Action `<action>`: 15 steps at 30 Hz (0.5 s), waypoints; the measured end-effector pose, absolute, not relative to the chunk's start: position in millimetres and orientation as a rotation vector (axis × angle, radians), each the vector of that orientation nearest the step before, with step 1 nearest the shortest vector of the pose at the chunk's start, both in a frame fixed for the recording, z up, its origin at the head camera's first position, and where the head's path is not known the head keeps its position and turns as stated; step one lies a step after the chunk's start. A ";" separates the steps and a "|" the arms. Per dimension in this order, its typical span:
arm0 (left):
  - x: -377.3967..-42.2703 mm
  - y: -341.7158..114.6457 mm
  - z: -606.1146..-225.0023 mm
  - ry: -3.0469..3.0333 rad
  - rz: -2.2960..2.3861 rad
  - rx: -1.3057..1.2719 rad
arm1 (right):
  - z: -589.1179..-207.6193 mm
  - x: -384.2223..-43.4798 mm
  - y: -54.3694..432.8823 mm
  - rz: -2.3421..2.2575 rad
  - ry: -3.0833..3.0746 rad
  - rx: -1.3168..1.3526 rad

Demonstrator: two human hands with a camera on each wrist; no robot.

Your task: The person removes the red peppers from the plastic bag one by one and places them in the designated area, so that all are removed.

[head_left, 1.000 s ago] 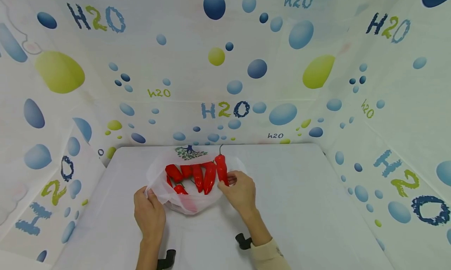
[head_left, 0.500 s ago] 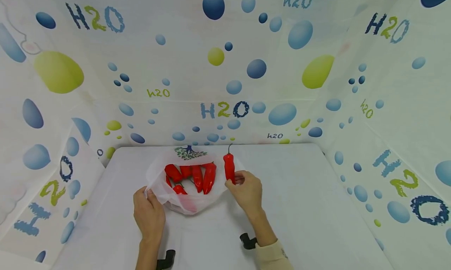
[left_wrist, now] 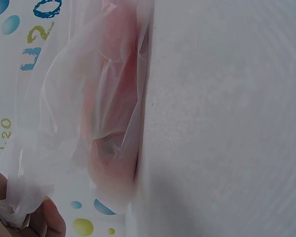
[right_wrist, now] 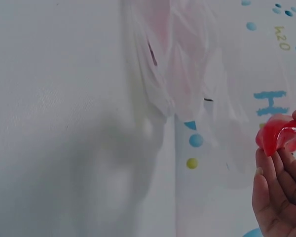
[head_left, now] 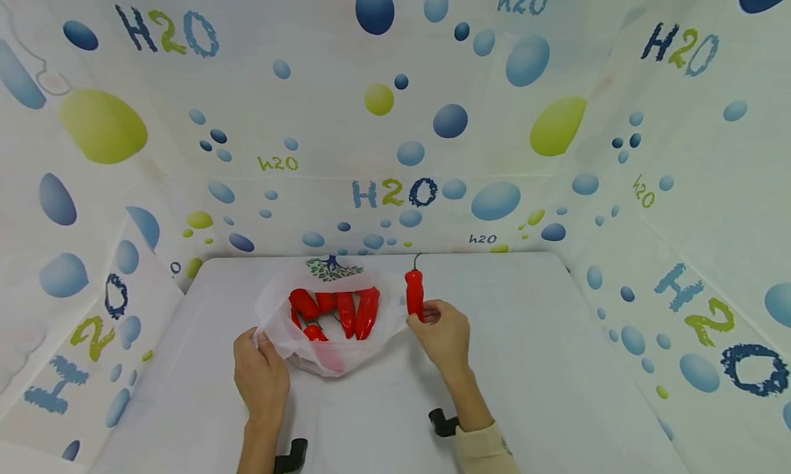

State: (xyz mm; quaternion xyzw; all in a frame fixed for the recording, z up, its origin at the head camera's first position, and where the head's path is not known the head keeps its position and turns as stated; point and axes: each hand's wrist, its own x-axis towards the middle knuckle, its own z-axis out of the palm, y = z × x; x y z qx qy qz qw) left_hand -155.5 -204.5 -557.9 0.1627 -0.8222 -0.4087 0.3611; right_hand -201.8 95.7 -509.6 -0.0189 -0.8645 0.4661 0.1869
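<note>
Red pepper (head_left: 414, 294), stem up, right of centre in head view; right hand (head_left: 441, 336) pinches its lower end between thumb and fingers. Translucent white bag (head_left: 303, 357) just left of it, on white worktop (head_left: 556, 357), mouth open, several other peppers (head_left: 347, 314) inside. Left hand (head_left: 262, 374), lower left of centre, pinches bag's near-left edge.

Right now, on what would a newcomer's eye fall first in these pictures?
Probably the red pepper, pinched in the right grip at the right edge of the white bag. Next, the other red peppers inside that bag, which the left grip holds. Behind, H2O lettering and blue spots cover the backdrop.
</note>
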 end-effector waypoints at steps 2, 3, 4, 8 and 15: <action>-155.7 -204.5 -558.2 -2.118 -1.051 0.421 | -510.6 -203.3 98.2 1.313 -2.440 -0.071; -155.8 -204.4 -558.4 -2.119 -1.050 0.422 | -511.2 -204.1 99.5 1.312 -2.443 -0.078; -156.0 -204.4 -558.5 -2.120 -1.048 0.423 | -511.4 -204.5 100.7 1.313 -2.442 -0.083; -156.3 -204.1 -558.4 -2.128 -1.041 0.428 | -511.4 -205.1 104.8 1.318 -2.430 -0.089; -155.4 -202.8 -556.5 -2.147 -1.027 0.443 | -514.3 -208.5 111.8 1.302 -2.432 -0.101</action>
